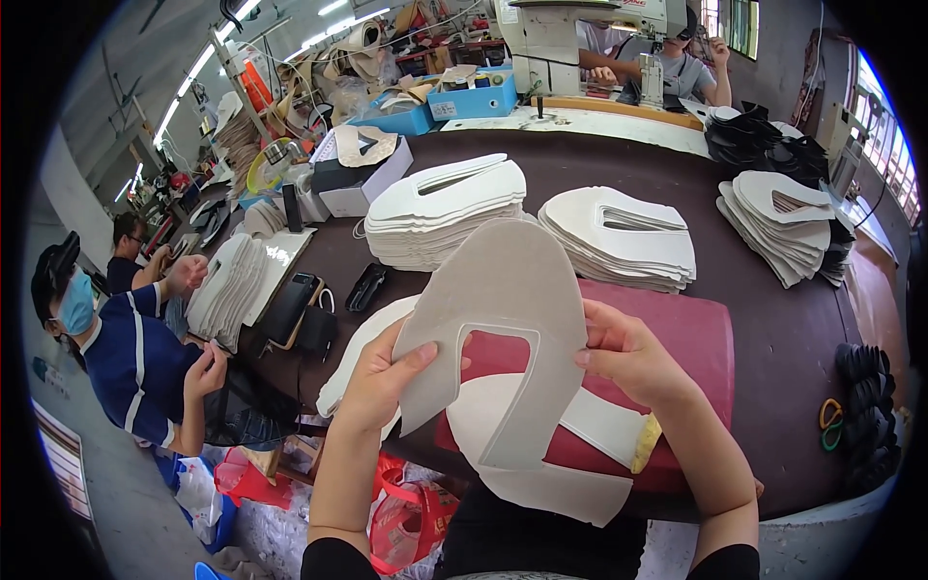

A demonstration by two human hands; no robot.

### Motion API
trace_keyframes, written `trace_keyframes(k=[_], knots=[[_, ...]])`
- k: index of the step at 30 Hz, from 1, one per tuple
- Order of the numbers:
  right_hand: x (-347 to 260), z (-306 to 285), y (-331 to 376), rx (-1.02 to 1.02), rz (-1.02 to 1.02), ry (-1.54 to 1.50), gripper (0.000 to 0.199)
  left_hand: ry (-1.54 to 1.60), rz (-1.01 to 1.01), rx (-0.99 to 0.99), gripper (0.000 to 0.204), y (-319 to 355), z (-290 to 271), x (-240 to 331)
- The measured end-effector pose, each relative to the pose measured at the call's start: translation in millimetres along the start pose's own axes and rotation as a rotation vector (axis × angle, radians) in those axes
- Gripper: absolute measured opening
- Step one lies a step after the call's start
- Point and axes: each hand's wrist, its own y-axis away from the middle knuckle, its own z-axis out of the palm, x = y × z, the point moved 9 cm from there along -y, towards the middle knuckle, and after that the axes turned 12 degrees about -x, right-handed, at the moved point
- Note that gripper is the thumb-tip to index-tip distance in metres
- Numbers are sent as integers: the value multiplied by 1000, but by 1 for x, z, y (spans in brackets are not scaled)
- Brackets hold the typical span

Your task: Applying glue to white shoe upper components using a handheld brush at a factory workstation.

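My left hand (379, 382) and my right hand (633, 356) hold a pale grey, horseshoe-shaped shoe-upper piece (498, 266) upright by its two sides. Its rounded end points up, and an opening is cut through its middle. Both thumbs lie on the near face, with fingers behind. Beneath it, a similar white upper piece (599, 425) lies on a dark red mat (691, 338), partly hidden by the held one. At that piece's right end is a small yellow pad (646, 445). Beside my left forearm, more white pieces (360, 356) lie partly covered.
Stacks of white uppers (440, 217) (619, 242) (778, 227) stand across the brown table (677, 169). A black pouch (367, 287) and black wallet (287, 311) lie left. Black pieces (863, 416) line the right edge. A masked co-worker (135, 343) sits left; a sewing machine (551, 58) stands behind.
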Motion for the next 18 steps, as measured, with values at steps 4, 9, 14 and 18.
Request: trace_keyframes(k=[4, 9, 14, 18], knots=[[-1, 1, 2, -18, -4, 1, 67, 4, 14, -6, 46, 0, 3, 6], [-2, -1, 3, -3, -10, -17, 67, 71, 10, -14, 45, 1, 5, 6], [-1, -2, 2, -6, -23, 6, 67, 81, 23, -8, 46, -1, 3, 2], [2, -5, 3, -13, -18, 25, 68, 99, -2, 8, 46, -3, 2, -6]])
